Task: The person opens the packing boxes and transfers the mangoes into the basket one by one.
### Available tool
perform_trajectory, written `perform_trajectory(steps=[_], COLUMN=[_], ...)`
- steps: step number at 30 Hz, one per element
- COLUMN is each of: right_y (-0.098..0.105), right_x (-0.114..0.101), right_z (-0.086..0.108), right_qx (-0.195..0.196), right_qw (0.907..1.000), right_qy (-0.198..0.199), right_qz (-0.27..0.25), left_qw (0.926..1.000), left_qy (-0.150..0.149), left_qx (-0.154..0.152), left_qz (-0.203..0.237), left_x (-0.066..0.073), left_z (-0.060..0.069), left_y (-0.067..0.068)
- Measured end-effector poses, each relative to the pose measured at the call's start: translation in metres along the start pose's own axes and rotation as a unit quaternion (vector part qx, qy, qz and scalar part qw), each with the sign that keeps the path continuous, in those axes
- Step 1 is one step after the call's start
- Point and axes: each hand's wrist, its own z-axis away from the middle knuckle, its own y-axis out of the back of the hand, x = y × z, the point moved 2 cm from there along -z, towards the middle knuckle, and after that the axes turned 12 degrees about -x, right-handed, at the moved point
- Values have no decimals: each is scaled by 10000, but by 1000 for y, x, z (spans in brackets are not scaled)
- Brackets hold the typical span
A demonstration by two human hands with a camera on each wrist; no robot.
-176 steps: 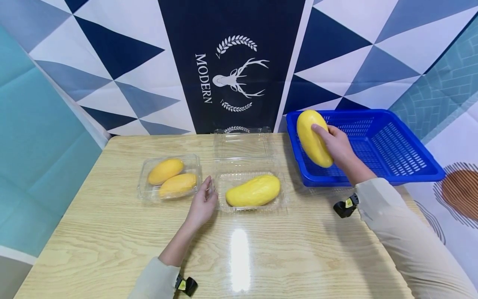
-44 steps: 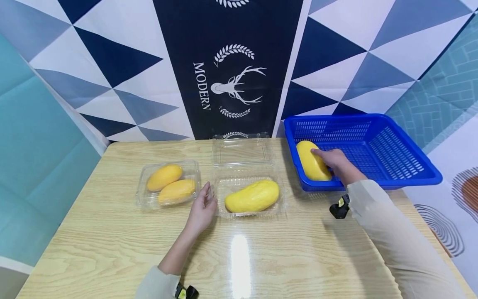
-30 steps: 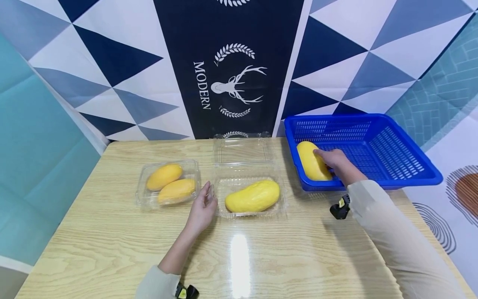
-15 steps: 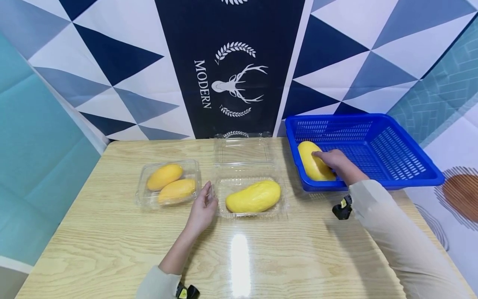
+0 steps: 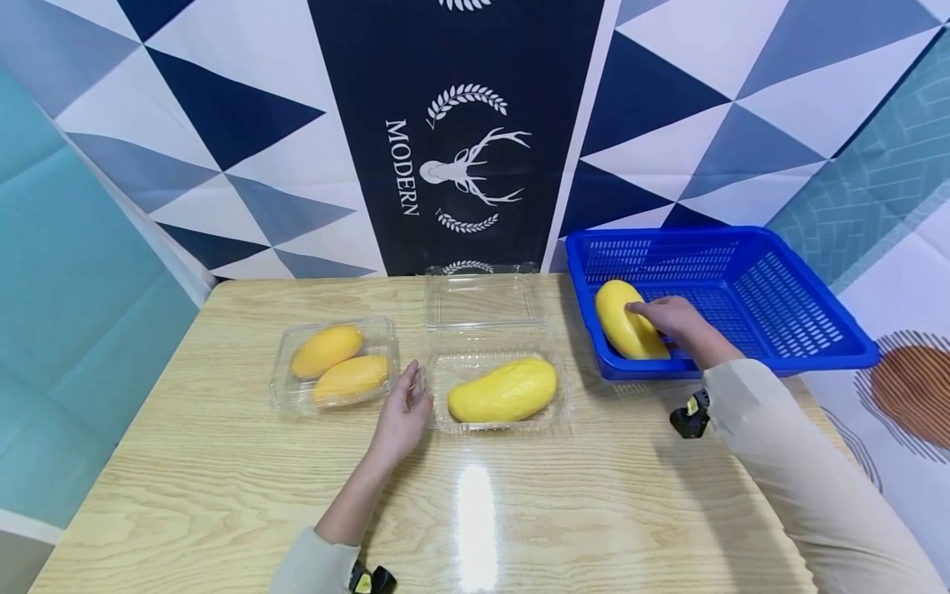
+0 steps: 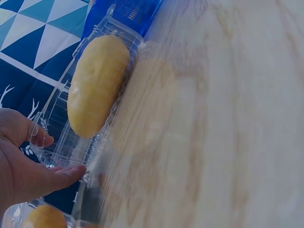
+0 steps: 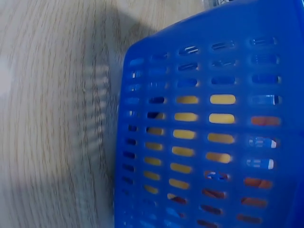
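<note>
My right hand [image 5: 674, 320] reaches into the blue plastic basket [image 5: 824, 363] and grips a large yellow mango [image 5: 625, 320] there, thumb on top. Its other fingers are hidden; in the right wrist view, the basket's slotted wall [image 7: 194, 71] covers most of the fruit. At the table's middle, my left hand [image 5: 401, 419] holds the left end of a clear plastic clamshell container [image 5: 438, 363], thumb and fingers at its edge. Its lid [image 5: 486, 299] stands raised behind. Another large yellow mango [image 5: 503, 391] lies inside, seen also in the left wrist view [image 6: 97, 85].
Left of my left hand sits a closed clear box [image 5: 285, 388] with two smaller orange-yellow mangoes [image 5: 326, 352]. The basket overhangs the right side of the wooden table [image 5: 223, 478]. A patterned wall covering [image 5: 267, 107] rises directly behind the table.
The right hand has lowered its mango from above the basket rim into the basket's left part. Within the last second, hand and mango have shifted slightly right. The left hand has stayed put.
</note>
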Motion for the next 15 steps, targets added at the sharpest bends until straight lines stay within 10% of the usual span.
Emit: perform_trajectory(steps=[15], right_y=[4], right_x=[-2], right_z=[10], right_qx=[363], right_qw=[9984], right_qy=[388], right_qz=[172], left_qw=[10000], left_qy=[-11], left_qx=[-14], left_qz=[0], left_x=[-1], left_z=[0], left_y=[0])
